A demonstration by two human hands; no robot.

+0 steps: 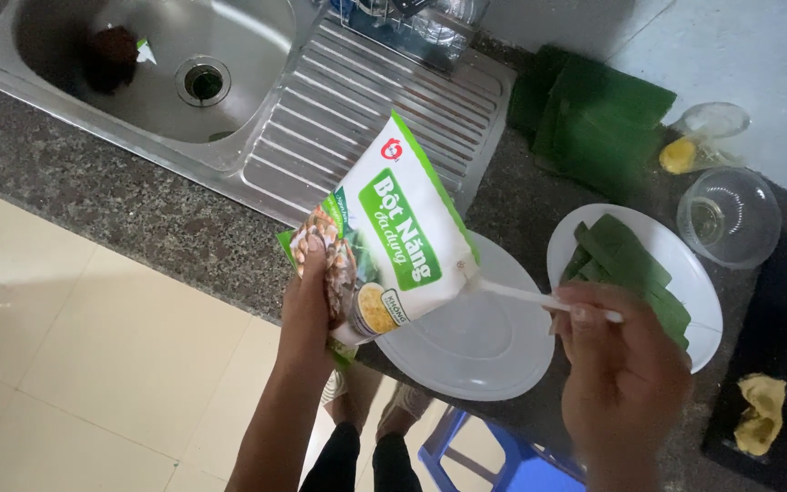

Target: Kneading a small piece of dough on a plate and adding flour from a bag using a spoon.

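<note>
My left hand (307, 305) grips a white and green flour packet (392, 232), tilted over an empty white plate (480, 351) on the dark stone counter. My right hand (621, 369) holds a white plastic spoon (539, 296) whose tip reaches into the packet's opened corner. Beyond the spoon, a second white plate (699, 273) carries folded green leaf strips (626, 260).
A steel sink (152, 68) with a ridged drainboard (366, 100) lies to the left. A stack of green leaves (594, 114), a clear plastic bowl (729, 217) and a small cup with yellow contents (699, 137) sit at the back. A blue stool (503, 460) stands below the counter edge.
</note>
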